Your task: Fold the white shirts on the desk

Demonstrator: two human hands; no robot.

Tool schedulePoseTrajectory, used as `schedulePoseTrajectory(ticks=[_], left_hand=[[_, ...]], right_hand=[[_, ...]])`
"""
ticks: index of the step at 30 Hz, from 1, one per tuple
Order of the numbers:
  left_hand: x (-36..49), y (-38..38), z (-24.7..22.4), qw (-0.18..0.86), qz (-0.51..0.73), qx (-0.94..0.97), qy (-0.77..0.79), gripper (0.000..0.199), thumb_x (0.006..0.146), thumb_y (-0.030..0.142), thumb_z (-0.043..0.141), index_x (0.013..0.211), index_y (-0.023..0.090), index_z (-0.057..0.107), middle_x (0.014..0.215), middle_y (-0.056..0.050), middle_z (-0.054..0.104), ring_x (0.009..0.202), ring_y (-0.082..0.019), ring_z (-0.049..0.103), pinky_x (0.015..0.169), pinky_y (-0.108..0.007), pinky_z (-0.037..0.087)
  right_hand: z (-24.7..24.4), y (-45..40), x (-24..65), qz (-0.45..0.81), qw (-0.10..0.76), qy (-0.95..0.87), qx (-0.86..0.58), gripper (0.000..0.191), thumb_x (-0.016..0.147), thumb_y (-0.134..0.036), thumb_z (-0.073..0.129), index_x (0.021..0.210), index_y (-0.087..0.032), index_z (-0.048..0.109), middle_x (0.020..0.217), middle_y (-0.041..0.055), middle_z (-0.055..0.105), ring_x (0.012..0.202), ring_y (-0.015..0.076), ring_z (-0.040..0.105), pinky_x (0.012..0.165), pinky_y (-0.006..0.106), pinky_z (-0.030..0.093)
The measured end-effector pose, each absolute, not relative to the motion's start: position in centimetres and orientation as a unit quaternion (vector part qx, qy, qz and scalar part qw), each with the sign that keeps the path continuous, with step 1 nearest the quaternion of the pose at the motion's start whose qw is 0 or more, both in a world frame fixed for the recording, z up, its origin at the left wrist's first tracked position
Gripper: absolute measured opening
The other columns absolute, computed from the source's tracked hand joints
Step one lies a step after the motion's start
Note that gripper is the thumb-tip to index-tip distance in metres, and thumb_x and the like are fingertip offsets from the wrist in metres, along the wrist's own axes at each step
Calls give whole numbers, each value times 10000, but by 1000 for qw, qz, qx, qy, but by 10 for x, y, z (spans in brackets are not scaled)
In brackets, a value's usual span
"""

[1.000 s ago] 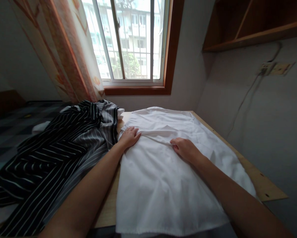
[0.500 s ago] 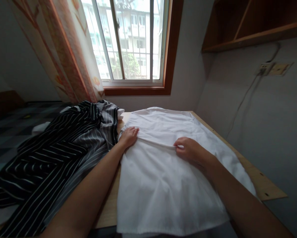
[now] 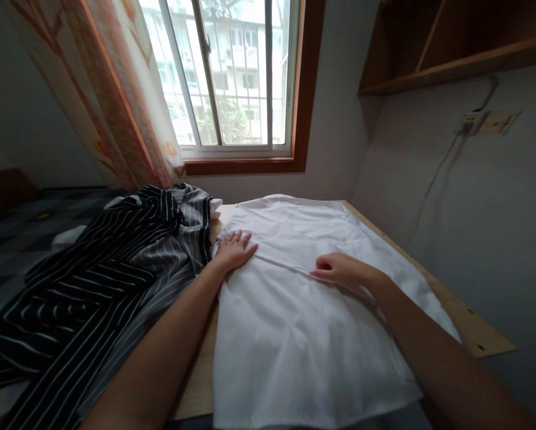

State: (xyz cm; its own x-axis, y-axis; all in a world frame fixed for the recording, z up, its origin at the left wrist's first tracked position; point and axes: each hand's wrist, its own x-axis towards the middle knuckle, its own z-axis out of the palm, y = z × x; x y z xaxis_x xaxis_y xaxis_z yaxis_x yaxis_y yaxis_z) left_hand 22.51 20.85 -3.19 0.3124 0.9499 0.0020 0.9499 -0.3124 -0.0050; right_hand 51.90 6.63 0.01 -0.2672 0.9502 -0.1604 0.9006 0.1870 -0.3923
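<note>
A white garment [image 3: 290,334] lies spread over a wooden board, its lower hem hanging at the near edge. A raised fold runs across it between my two hands. My left hand [image 3: 236,249] rests flat on the garment's left edge, fingers spread. Further right, my right hand [image 3: 339,269] is closed, with thumb and finger pinching the cloth at the fold. Whether the garment is a shirt or something else I cannot tell.
Left of the board is a pile of black and grey striped clothing [image 3: 102,286] beside a checked bedspread [image 3: 8,239]. The wooden board [image 3: 487,340] shows along the right side, near the wall. A shelf [image 3: 456,63] juts from the wall, above a socket [image 3: 470,122] with a cord.
My left hand's fingers have spread apart on the cloth. My right hand has curled more tightly and shifted slightly down and left at the fold. The view has moved a little.
</note>
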Motion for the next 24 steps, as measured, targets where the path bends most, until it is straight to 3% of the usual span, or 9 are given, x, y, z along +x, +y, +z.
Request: schedulePoseTrajectory(ticks=[4, 9, 12, 14, 19, 24], left_hand=[[226, 208, -31, 0, 6, -809, -587, 716, 958, 632, 229, 1544, 226, 286, 1631, -130, 176, 1505, -298, 135, 1196, -484, 103], [224, 210, -35, 2, 5, -812, -583, 733, 952, 651, 200, 1548, 231, 273, 1633, -129, 167, 1504, -307, 132, 1193, -491, 110], [223, 212, -38, 7, 1, -816, -578, 732, 954, 644, 193, 1549, 224, 271, 1628, -132, 183, 1501, -313, 145, 1190, -498, 118], [222, 212, -40, 7, 1, -817, -576, 733, 958, 633, 189, 1552, 210, 261, 1627, -137, 182, 1500, -315, 148, 1190, -500, 120], [222, 213, -43, 1, -3, -814, -581, 753, 958, 615, 200, 1557, 161, 237, 1628, -151, 165, 1504, -309, 131, 1200, -493, 98], [223, 212, -41, 6, -6, -813, -582, 738, 949, 629, 227, 1546, 197, 284, 1628, -134, 185, 1498, -321, 156, 1196, -497, 120]], right_hand=[[20, 89, 494, 93, 20, -751, -653, 369, 927, -468, 518, 762, -183, 683, 818, 62, 698, 693, 165, 587, 587, 253, 335], [19, 144, 435, 23, 148, -779, -610, 389, 1006, -372, 382, 1087, -178, 710, 1108, 102, 710, 1006, 205, 636, 842, 269, 443], [-6, 172, 403, 54, 179, -799, -571, 425, 996, -303, 413, 1380, -186, 552, 1430, 90, 539, 1312, 193, 473, 1077, 276, 344], [-25, 183, 390, 80, 173, -790, -583, 477, 1007, -332, 381, 1466, -224, 453, 1545, 68, 400, 1420, 203, 343, 1157, 341, 263], [-50, 189, 386, 109, 134, -770, -615, 512, 1026, -423, 260, 1498, -277, 391, 1614, 41, 251, 1488, 226, 196, 1196, 511, 112], [-48, 184, 393, 111, 113, -744, -650, 575, 1014, -508, 225, 1531, -278, 325, 1630, 47, 195, 1499, 218, 149, 1196, 511, 51]])
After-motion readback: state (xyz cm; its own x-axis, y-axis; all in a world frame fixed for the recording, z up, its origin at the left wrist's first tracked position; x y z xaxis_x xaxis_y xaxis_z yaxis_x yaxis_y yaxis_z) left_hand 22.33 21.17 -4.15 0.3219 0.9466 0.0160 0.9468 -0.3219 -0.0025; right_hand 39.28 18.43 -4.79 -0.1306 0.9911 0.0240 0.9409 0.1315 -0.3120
